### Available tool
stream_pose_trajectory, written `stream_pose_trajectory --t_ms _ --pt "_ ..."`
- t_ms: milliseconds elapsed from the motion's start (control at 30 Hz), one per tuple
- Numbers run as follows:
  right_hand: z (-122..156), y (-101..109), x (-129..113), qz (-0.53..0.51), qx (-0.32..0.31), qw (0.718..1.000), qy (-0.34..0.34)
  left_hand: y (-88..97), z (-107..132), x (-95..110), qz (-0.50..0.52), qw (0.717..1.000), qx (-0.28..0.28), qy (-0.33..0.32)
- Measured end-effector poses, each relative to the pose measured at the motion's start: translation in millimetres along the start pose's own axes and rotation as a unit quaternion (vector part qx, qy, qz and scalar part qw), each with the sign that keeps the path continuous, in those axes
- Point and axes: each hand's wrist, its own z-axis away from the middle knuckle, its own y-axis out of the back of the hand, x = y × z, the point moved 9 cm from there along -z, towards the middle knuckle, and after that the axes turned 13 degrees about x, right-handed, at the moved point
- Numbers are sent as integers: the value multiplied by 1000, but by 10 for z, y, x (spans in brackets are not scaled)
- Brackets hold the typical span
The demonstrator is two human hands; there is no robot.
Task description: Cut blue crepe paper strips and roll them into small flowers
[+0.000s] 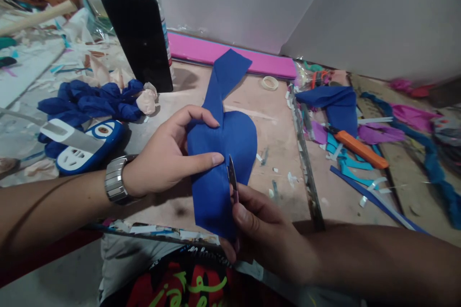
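A sheet of blue material [212, 192], paper or fabric, is held up over the board, with a rounded lobe on its right and a folded strip rising at the top. My left hand [169, 148] pinches it from the left, thumb and forefinger lying across its front. In my right hand [266, 225] is a pair of scissors [232, 175]. Their blades point up and meet the blue material along its middle line, just below my left thumb. The scissors' handles are mostly hidden by my fingers.
A black phone [142, 41] leans on a clear bottle [162, 19]. Blue crumpled flowers [95, 98] and a blue-and-white device [91, 146] lie left. A tape roll [269, 83] sits behind; an orange cutter [360, 148] lies right among scraps. A pink strip [266, 60] lines the wall.
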Motion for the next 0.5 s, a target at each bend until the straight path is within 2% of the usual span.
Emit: stream_pose_trajectory --t_ms 167,333,500 --pt "-3 0 18 5 5 1000 -8 35 -15 35 -25 999 15 -25" --pt "-8 -2 35 8 1 1000 0 23 10 -17 -47 999 -4 14" --pt "-18 9 44 6 1 1000 5 11 27 1 -54 998 -10 14"
